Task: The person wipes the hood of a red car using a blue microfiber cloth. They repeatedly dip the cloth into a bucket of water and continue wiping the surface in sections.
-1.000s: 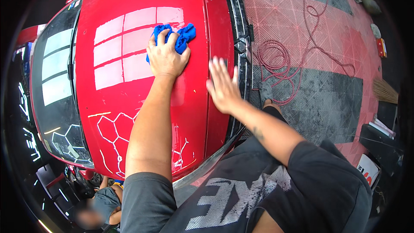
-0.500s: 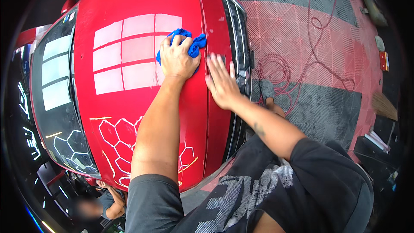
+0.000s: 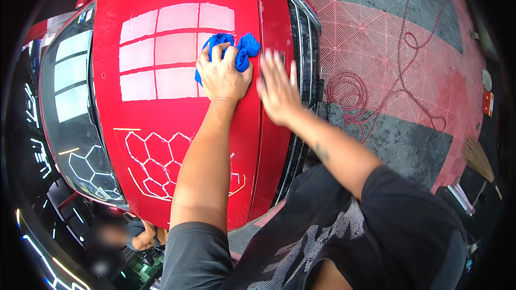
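A glossy red car hood (image 3: 129, 113) spreads out in front of me, mirroring panel-shaped and honeycomb lights. On it, my left hand (image 3: 223, 75) has its fingers curled over a crumpled blue microfiber cloth (image 3: 247, 48), pressed against the paint near the hood's front seam. My right hand (image 3: 279, 86) is just right of that seam, over the red front panel (image 3: 275, 21). Its fingers are stretched out, slightly blurred, and hold nothing I can see. Whether the palm touches the panel cannot be made out.
The car's black grille (image 3: 306, 48) borders the panel on the right. A coiled red hose (image 3: 346, 91) lies on the grey and red floor tiles (image 3: 387, 37). A broom (image 3: 477, 158) is at the far right. Another person's arm (image 3: 144, 236) shows at the lower left, beyond the car.
The view has shifted slightly. My left hand stays on the cloth with little movement over the hood. My right hand's fingers have moved a little and now look blurred.
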A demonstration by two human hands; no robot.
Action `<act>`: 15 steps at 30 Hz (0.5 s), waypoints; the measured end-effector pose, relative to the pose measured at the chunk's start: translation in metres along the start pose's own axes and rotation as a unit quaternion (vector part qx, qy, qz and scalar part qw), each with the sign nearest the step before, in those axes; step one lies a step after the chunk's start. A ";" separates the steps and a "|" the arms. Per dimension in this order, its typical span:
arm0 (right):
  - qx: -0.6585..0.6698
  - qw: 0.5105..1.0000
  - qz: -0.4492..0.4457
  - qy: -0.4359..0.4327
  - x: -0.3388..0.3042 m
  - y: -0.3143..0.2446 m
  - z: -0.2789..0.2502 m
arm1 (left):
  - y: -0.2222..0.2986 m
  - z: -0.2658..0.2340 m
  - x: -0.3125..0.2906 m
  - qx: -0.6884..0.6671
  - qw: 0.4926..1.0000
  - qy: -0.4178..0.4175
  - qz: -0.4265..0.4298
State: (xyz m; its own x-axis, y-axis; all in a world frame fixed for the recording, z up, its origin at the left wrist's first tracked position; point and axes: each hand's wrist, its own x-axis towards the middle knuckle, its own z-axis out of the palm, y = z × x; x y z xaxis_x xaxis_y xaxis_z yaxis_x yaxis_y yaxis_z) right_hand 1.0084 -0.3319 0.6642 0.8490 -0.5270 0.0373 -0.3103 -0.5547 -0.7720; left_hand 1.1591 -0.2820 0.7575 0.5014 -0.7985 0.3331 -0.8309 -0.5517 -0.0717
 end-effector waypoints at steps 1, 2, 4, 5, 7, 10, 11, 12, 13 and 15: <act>-0.005 0.999 0.000 0.039 0.047 0.011 -0.009 | 0.001 0.001 -0.001 -0.004 1.000 0.004 0.002; -0.005 0.999 0.020 0.039 0.097 0.026 -0.023 | 0.007 -0.002 0.005 -0.001 1.000 -0.004 0.006; 0.000 0.999 0.030 0.045 0.117 0.031 -0.025 | 0.005 0.001 0.005 -0.008 1.000 0.003 0.011; 0.002 0.998 0.025 0.057 0.100 0.028 -0.018 | 0.005 0.003 0.005 -0.013 1.000 0.007 0.016; 0.002 0.999 -0.004 0.045 0.039 0.010 -0.005 | 0.003 0.002 0.001 -0.012 1.000 -0.001 0.001; 0.041 0.990 -0.008 -0.133 -0.089 -0.019 0.002 | -0.002 0.001 -0.004 -0.013 1.000 -0.002 -0.022; 0.012 0.988 -0.008 -0.154 -0.085 -0.020 -0.004 | -0.002 0.000 -0.005 -0.008 1.000 -0.007 -0.025; 0.003 0.993 -0.022 -0.112 -0.067 -0.015 -0.005 | -0.001 0.000 -0.005 -0.005 1.000 -0.013 -0.025; -0.008 0.997 -0.034 -0.069 -0.035 -0.003 -0.005 | -0.001 0.000 -0.004 -0.006 1.000 -0.005 -0.018; -0.015 0.999 -0.030 0.023 0.042 0.016 -0.014 | 0.001 -0.001 -0.002 -0.010 1.000 0.007 -0.006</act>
State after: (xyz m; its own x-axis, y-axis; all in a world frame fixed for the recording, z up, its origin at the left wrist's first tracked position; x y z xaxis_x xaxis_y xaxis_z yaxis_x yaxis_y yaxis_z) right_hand 1.0331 -0.3716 0.6625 0.8462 -0.5206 0.1135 -0.2718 -0.6050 -0.7484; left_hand 1.1567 -0.2811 0.7580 0.5083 -0.7878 0.3478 -0.8292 -0.5567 -0.0493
